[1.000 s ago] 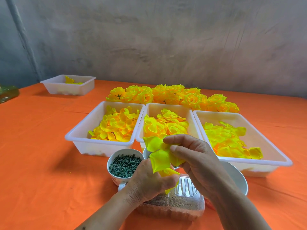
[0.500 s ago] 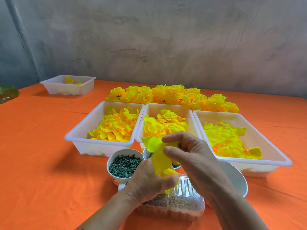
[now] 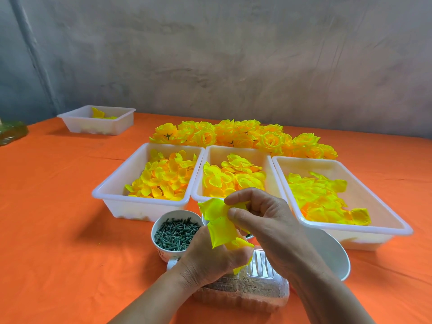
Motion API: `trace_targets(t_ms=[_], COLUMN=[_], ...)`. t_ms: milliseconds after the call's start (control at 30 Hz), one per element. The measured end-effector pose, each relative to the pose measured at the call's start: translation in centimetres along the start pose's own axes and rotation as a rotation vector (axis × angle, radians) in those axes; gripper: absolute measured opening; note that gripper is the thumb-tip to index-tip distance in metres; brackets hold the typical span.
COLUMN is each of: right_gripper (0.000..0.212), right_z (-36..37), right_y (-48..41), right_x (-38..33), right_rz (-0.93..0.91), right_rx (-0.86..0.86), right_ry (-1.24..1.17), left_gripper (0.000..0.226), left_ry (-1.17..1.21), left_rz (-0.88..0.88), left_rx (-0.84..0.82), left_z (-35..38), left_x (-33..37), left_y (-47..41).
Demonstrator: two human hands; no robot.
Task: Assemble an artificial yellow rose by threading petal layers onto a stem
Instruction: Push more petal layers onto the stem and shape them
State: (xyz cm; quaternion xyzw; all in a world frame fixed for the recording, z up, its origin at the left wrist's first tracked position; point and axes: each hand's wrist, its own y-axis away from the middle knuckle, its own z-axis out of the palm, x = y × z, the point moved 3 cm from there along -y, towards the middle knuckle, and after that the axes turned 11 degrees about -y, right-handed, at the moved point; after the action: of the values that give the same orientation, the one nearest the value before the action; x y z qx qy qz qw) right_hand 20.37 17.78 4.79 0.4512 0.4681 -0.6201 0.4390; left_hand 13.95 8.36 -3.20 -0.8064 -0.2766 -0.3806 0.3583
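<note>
Both hands meet in front of me over the near table edge. My left hand (image 3: 210, 256) grips the base of a half-built yellow rose, whose stem is hidden in the fist. A bright yellow petal layer (image 3: 218, 224) stands up from it. My right hand (image 3: 266, 220) pinches the upper part of that layer between thumb and forefinger. Three white trays beyond the hands hold loose petals: left tray (image 3: 112, 195), middle tray (image 3: 210, 155), right tray (image 3: 383, 206). A white cup (image 3: 161, 250) of dark green stems (image 3: 175, 235) sits just left of my hands.
A pile of finished yellow roses (image 3: 243, 136) lies behind the trays. A clear plastic box (image 3: 254, 288) sits under my hands, a white bowl (image 3: 332, 256) to its right. Another white tray (image 3: 98, 122) stands far left on the orange tablecloth (image 3: 58, 218).
My right hand's fingers have shifted slightly up and left on the petal layer, folding it closer round the bud. The left hand has stayed put.
</note>
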Motion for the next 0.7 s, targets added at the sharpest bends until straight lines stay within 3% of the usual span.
trace_targets(t_ms=[233,533,700], right_gripper=[0.01,0.026,0.026], right_z=[-0.2,-1.0,-1.0], right_y=[0.1,0.4,0.4], right_x=[0.6,1.4,1.4], right_rz=[0.059,0.113,0.103], right_rx=[-0.018,-0.098,-0.079], right_ry=[-0.077,-0.009,-0.031], left_gripper=[0.024,0.038,0.03], left_ry=[-0.083,0.039,0.007], left_rz=[0.043,0.121,0.113], left_rx=[-0.031,-0.011,-0.013], left_z=[-0.4,-0.3,-0.2], left_x=[0.5,1.3,0.7], left_y=[0.1,0.0,-0.1])
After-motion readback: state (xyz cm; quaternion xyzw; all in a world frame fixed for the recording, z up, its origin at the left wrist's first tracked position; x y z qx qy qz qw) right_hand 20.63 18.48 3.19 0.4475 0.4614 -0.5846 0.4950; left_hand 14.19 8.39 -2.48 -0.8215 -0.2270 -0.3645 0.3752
